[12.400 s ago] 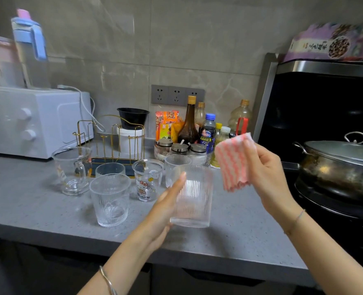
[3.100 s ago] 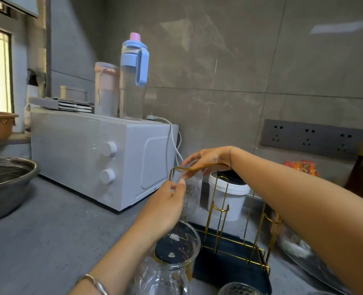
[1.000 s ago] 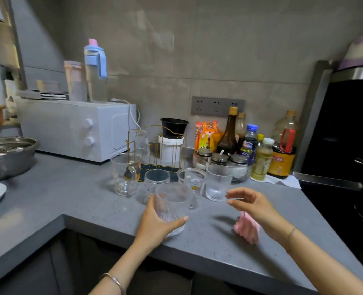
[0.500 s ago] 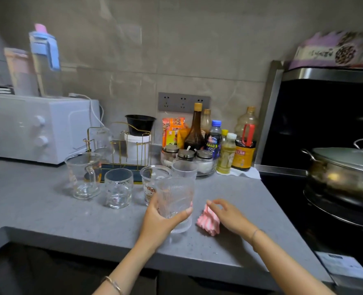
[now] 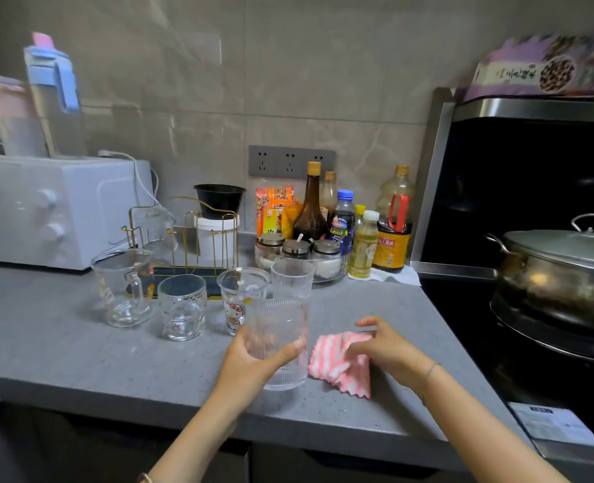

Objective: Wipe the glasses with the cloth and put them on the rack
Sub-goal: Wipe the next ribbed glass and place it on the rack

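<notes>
My left hand (image 5: 250, 360) grips a ribbed glass (image 5: 278, 343) standing upright on the bench (image 5: 79, 343). My right hand (image 5: 382, 346), merely reaching half a second ago, now pinches the cloth (image 5: 341, 366) beside it. One glass (image 5: 156, 228) hangs on the rack (image 5: 187, 272). I judge wiping is next.

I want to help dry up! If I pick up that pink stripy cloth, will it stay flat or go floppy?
Probably floppy: the pink striped cloth bends and ripples where the right hand grips its edge. It looks thin, so it is likely light. Its fuzzy surface should slip less than the ribbed glass in the left hand might.
</notes>
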### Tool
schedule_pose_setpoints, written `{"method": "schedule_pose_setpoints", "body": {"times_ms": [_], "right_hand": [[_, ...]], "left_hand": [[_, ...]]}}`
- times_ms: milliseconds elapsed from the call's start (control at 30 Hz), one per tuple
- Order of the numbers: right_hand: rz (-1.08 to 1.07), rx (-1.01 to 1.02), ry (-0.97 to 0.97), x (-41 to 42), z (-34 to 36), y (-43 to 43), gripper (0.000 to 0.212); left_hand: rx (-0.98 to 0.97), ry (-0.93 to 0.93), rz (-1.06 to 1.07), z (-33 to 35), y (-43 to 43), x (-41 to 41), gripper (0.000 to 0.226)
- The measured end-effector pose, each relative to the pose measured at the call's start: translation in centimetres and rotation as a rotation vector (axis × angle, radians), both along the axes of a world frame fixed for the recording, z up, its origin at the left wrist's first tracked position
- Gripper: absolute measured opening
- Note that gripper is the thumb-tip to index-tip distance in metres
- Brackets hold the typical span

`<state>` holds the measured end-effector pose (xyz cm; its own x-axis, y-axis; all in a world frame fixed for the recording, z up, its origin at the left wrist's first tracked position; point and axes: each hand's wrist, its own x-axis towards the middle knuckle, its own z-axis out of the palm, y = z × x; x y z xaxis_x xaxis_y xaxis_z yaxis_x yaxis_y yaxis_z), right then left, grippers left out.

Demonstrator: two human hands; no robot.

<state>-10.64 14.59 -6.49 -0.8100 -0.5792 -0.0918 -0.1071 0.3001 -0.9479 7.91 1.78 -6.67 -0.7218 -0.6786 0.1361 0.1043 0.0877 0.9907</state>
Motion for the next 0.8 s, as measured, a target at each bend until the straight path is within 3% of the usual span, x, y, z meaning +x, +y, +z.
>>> {"method": "schedule_pose_setpoints", "body": {"times_ms": [133, 200, 300, 367, 500, 600, 700, 800], "right_hand": [[0.000, -0.118, -0.233, -0.2, 0.1, 0.3, 0.016], [0.026, -0.081, -0.254, -0.2, -0.1, 0.5, 0.011], [0.021, -0.041, -0.201, -0.3, -0.9, 0.5, 0.021], [0.016, -0.030, -0.137, -0.1, -1.1, 0.4, 0.015], [0.031, -0.033, 0.003, 0.2, -0.7, 0.1, 0.022], [-0.025, -0.208, 0.090, 1.6, 1.1, 0.2, 0.022], [0.030, -0.499, 0.088, 4.6, 4.1, 0.1, 0.019], [0.270, -0.472, 0.192, 8.2, 5.5, -0.1, 0.036]], "left_hand": [[0.078, 0.001, -0.067, 0.5, 0.5, 0.0, 0.062], [0.105, 0.005, -0.099, 0.7, 0.6, -0.1, 0.070], [0.124, 0.018, -0.124, 0.9, 0.8, -0.3, 0.073], [0.127, 0.015, -0.124, 1.2, 1.0, -0.2, 0.070], [0.149, 0.033, -0.147, 1.8, 1.3, -0.1, 0.049], [0.256, 0.056, -0.153, 2.1, 1.4, -0.1, 0.042], [0.337, 0.087, -0.140, 2.4, 1.5, -0.4, 0.051], [0.368, 0.085, -0.150, 2.7, 1.8, -1.0, 0.061]]}}
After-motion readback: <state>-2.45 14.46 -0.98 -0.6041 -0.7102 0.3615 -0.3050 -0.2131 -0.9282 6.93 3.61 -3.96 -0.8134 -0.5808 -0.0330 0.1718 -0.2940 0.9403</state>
